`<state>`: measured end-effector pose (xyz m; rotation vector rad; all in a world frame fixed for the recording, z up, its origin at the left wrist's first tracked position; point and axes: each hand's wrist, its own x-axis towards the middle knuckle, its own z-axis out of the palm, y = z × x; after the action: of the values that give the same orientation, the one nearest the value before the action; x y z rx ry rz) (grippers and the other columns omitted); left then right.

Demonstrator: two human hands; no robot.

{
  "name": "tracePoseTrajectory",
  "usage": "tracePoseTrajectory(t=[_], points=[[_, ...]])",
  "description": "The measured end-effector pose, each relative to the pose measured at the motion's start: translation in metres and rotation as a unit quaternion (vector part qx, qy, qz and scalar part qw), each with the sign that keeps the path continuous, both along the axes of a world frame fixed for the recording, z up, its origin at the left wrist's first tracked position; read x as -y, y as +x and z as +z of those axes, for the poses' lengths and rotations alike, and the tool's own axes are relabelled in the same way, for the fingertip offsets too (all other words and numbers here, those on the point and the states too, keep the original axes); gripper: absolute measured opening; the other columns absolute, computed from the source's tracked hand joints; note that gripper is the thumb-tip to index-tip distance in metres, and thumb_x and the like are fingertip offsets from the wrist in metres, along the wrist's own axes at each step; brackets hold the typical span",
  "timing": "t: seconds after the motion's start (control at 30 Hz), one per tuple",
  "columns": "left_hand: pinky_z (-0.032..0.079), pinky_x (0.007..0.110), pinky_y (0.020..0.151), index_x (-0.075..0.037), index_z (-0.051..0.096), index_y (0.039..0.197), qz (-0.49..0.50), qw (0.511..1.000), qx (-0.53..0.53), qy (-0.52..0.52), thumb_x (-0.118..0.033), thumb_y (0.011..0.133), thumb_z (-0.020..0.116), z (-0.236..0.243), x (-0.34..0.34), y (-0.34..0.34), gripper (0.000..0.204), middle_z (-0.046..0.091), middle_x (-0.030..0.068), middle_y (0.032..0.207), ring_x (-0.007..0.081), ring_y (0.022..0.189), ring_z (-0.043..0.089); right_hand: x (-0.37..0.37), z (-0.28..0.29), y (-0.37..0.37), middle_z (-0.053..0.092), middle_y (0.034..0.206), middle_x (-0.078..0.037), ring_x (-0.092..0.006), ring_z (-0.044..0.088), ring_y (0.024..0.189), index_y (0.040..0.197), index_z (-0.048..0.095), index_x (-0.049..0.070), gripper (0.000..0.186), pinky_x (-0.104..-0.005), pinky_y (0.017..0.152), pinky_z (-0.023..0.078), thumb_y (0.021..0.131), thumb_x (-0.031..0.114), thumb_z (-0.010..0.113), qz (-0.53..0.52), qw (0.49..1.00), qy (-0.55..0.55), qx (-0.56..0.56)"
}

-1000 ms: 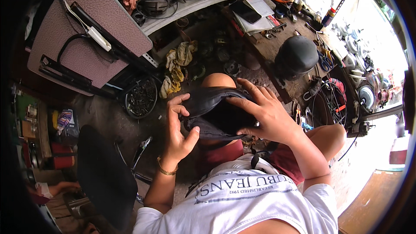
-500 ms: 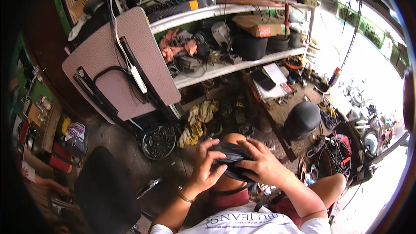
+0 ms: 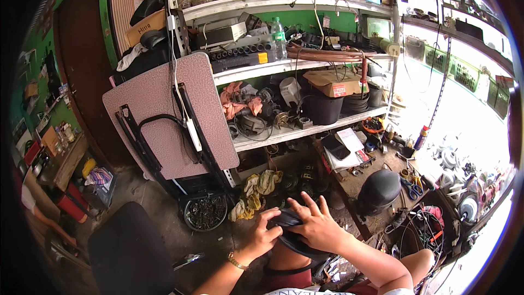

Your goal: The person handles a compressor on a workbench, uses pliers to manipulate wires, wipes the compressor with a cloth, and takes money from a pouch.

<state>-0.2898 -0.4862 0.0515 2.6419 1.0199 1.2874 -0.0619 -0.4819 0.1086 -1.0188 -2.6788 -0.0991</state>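
Over my knee, a black, soft-looking rounded thing (image 3: 285, 219) with a folded edge is held between both hands; its exact kind I cannot make out. My left hand (image 3: 261, 239), a gold-coloured bracelet (image 3: 238, 261) at its wrist, pinches the left edge with bent fingers and thumb. From the right, my right hand (image 3: 319, 227) holds it with the thumb pressed on top and some fingers raised and spread. Part of the black thing is hidden under my right palm. A thin black strap (image 3: 289, 271) crosses my leg below it.
A low wooden bench (image 3: 346, 180) at right carries a phone (image 3: 335, 146), papers, scissors (image 3: 413, 188) and a black rounded object (image 3: 380, 191). A folded table (image 3: 164, 109) leans against loaded shelves (image 3: 262, 143). A basin of small dark parts (image 3: 205, 213) sits on the floor. Another person's arm (image 3: 56, 228) shows far left.
The view has tipped upward, showing more of the upper shelves. My right fingers have lifted and spread over the black thing. My left hand has stayed on its left edge.
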Motion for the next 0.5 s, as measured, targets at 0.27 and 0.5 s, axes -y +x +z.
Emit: tracePoseTrajectory(t=[0.27,0.5], points=[[0.042,0.052,0.11,-0.012,0.06,0.092,-0.034,0.998,0.049,-0.019,0.003,0.068,0.08,-0.013,-0.003,0.0,0.035,0.04,0.0199,0.141,0.0454,0.137,0.04,-0.01,-0.009,-0.024,0.029,0.158,-0.016,-0.0467,0.019,0.148,0.112,0.073,0.022,0.026,-0.0763,0.108,0.023,0.092,0.03,0.058,0.002,0.999,-0.026,0.022],[0.04,0.052,0.114,-0.012,0.057,0.096,-0.036,0.999,0.003,-0.032,0.003,0.07,0.079,-0.001,-0.004,0.001,0.037,0.036,0.0223,0.147,0.0473,0.14,0.037,-0.013,-0.014,-0.024,0.032,0.155,-0.018,-0.0461,0.024,0.145,0.109,0.073,0.022,0.026,-0.0742,0.109,0.023,0.092,0.031,0.056,0.0,0.999,-0.037,-0.018]])
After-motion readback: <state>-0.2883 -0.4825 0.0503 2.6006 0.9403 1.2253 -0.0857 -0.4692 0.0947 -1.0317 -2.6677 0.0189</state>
